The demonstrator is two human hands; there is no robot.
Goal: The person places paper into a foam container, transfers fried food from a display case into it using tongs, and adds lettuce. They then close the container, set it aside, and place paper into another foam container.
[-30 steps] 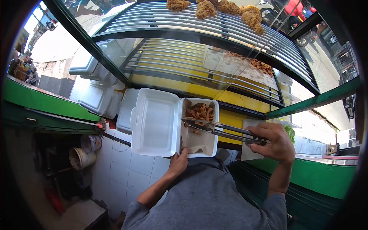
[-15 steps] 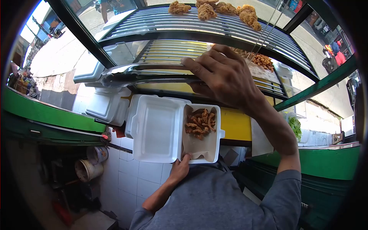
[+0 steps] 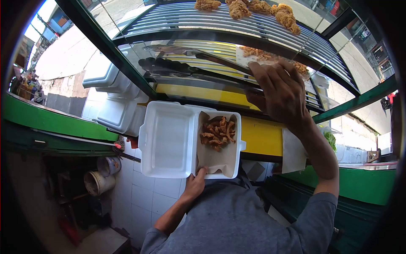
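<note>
Item one: my right hand (image 3: pixel 280 91), fingers closed around the handle end of a pair of metal tongs (image 3: pixel 186 59), raised at the far right in front of the wire shelf (image 3: pixel 198 53) of the display case. The tongs run from that hand out to the left, their two arms standing apart at the tips, nothing between them that I can see. Item two: my left hand (image 3: pixel 195 184), near and central, gripping the near edge of an open foam box (image 3: pixel 220 167), thumb on top of the rim, the other fingers hidden underneath. The box sits level below the tongs, well apart from them. Its right half holds a brown paper liner (image 3: pixel 222 156) with a small heap of fried strips (image 3: pixel 218 129) lying at the far end; its lid (image 3: pixel 167 139) is folded open flat to the left. Surroundings: stacked foam boxes (image 3: pixel 114 112) to the far left of the lid; a tray of fried bits (image 3: pixel 253 52) on the shelf just beyond my right hand; fried chicken pieces (image 3: pixel 253 7) on the top rack (image 3: pixel 177 19); two buckets (image 3: pixel 99 180) low at the near left by the white-tiled wall.
</note>
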